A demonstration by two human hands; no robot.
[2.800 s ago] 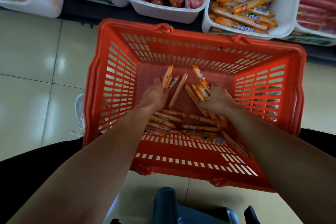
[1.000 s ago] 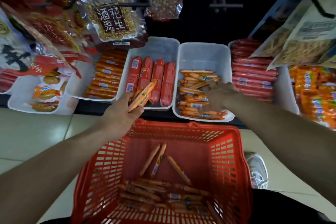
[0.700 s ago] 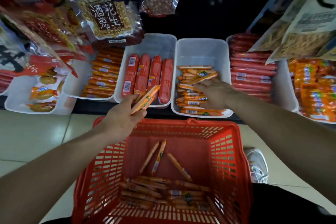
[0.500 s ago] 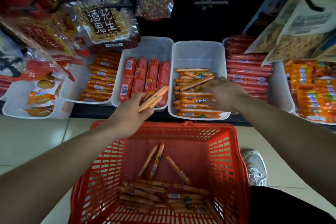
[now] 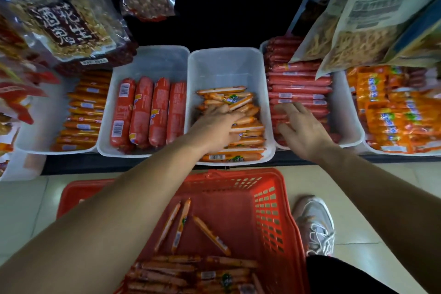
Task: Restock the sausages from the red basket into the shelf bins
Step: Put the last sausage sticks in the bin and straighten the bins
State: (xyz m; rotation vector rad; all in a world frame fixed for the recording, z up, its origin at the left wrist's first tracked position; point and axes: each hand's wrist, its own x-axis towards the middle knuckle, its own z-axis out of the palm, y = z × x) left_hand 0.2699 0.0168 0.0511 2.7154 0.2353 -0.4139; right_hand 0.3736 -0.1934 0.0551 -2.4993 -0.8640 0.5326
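Orange sausages (image 5: 241,143) are being laid into the white centre bin (image 5: 224,64) at mid-frame by the left hand (image 5: 216,129). Its fingers lie nearly straight, and anything held beneath is hidden. The right hand (image 5: 304,129) hovers spread and empty. Loose sausages (image 5: 191,267) lie in the red basket (image 5: 269,198) at lower centre, so another handful is probably needed.

- The left hand (image 5: 218,127), half a second ago holding thin orange sausages above the red basket (image 5: 269,198), now lies on the pile in the middle bin (image 5: 224,64).
- The right hand (image 5: 303,126) has left that bin, fingers spread over the neighbouring red sausages (image 5: 298,83).
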